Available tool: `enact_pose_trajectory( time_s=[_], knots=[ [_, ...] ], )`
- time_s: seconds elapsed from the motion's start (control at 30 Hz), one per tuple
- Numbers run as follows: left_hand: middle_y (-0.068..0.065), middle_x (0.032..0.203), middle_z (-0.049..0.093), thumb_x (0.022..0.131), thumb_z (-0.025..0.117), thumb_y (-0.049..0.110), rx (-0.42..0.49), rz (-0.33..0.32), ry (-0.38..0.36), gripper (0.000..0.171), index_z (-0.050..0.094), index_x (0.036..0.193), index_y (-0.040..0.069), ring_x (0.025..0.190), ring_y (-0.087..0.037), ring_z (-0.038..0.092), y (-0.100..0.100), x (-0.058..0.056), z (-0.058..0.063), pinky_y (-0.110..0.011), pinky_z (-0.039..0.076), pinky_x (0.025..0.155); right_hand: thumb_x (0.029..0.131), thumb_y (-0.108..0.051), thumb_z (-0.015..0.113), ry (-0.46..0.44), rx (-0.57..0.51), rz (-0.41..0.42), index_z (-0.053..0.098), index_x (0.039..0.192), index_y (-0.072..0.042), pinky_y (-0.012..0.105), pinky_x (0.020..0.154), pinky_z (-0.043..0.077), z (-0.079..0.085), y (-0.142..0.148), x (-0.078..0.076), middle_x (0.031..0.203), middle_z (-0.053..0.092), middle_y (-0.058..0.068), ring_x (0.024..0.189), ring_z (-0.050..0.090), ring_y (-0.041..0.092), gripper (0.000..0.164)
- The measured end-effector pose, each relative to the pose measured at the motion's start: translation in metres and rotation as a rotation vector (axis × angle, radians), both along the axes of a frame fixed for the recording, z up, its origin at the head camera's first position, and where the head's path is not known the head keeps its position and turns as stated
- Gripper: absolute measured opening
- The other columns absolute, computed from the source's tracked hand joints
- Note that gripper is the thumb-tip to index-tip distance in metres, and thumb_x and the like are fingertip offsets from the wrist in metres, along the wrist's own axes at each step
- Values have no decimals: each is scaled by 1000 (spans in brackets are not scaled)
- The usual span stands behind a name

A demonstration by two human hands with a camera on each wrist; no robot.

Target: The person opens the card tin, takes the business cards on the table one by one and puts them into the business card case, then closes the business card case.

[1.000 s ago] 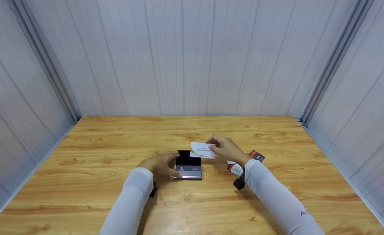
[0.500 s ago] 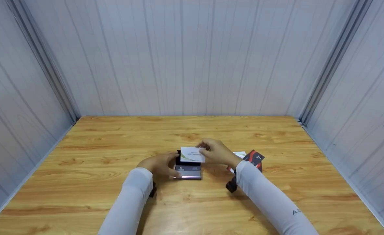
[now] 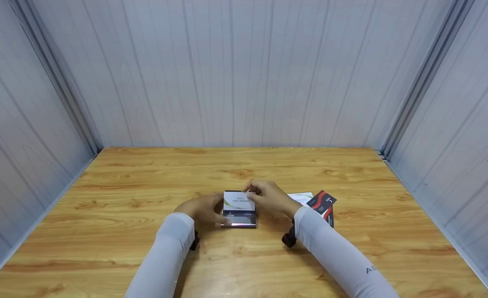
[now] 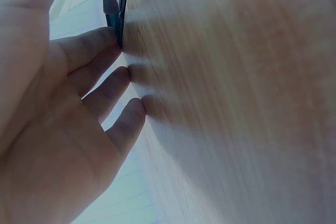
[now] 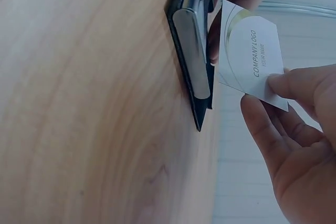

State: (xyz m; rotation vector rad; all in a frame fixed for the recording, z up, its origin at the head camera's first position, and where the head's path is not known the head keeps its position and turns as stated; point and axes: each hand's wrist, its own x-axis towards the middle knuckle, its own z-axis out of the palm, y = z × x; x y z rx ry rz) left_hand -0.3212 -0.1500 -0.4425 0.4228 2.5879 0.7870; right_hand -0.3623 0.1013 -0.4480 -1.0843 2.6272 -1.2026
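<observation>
Barely apart — right fingers (image 5: 261,124) on card (image 5: 251,53)

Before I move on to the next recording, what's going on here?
A person's right hand pinches a white card above an open card case, while the left hand holds the case at its left side. The case rests on the wooden table. Other cards lie overlapping on the table, by the right forearm.
</observation>
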Motion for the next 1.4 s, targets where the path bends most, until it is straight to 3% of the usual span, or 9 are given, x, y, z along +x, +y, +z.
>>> enact_pose_trajectory(
  time_s=[0.13,0.43,0.57,1.07,1.4],
  knots=[
    [-4,156,40,81,82,50,8,-3,-9,97,31,159,18,142,-27,35,2,-1,0,-49,29,115,100,-7,63,10,21,-1,70,111,-10,33,79,53,-2,1,0,95,66,-1,88,61,14,13],
    [-8,158,37,81,79,56,-74,-33,40,107,24,161,12,144,-27,33,3,-2,-1,-49,30,115,99,-7,64,16,53,36,69,111,-10,33,81,53,-9,1,0,100,69,-2,91,62,11,14],
    [-7,163,27,80,78,60,-104,-33,42,104,27,160,16,147,-29,27,2,-2,-2,-51,27,116,99,-9,63,-7,77,42,69,111,-12,34,85,52,-10,0,2,105,69,-3,97,62,12,14],
    [-6,164,23,80,77,60,-111,-29,29,102,28,160,20,148,-30,23,2,-2,-1,-53,23,117,98,-13,67,-130,127,40,70,110,-16,34,86,51,-5,3,8,94,67,-6,91,61,11,13],
    [-4,164,23,80,78,59,-104,-24,28,102,28,160,21,148,-30,24,2,-1,0,-54,24,117,93,-12,72,-62,197,81,76,105,-16,32,85,53,-5,1,5,95,70,-9,92,64,9,13]
  ],
)
